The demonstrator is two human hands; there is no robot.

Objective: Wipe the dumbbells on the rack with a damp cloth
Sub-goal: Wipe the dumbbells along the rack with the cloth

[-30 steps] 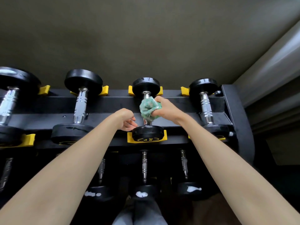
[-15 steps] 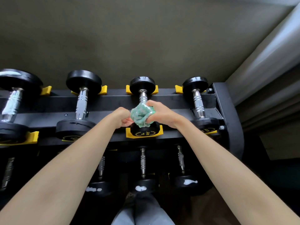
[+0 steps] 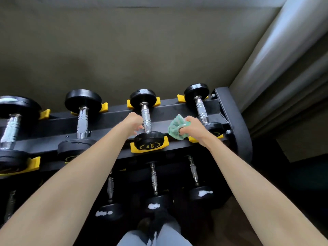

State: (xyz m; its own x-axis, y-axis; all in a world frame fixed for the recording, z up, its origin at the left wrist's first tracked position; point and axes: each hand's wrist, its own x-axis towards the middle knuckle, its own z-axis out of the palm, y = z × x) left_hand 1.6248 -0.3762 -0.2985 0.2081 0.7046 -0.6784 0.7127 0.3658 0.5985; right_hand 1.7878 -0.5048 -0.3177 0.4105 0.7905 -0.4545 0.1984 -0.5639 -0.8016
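Lifted rightward off the third dumbbell (image 3: pixel 148 139), the bunched green cloth (image 3: pixel 176 130) is hanging clutched in your right hand (image 3: pixel 193 127), over the rack (image 3: pixel 234 121) between that dumbbell and the rightmost dumbbell (image 3: pixel 201 110). Your left hand (image 3: pixel 134 121) is curling beside the chrome handle (image 3: pixel 146 118); whether it is gripping is unclear.

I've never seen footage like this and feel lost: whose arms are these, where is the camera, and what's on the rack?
No machine: these are one person's bare arms, filmed by a single wide-angle camera worn on the head, looking forward and down. A black rack holds dumbbells in yellow cradles, with more on a lower tier. The right hand holds a bunched green cloth, right of the third dumbbell from the left. The left hand is at that dumbbell's handle; whether it grips is unclear.
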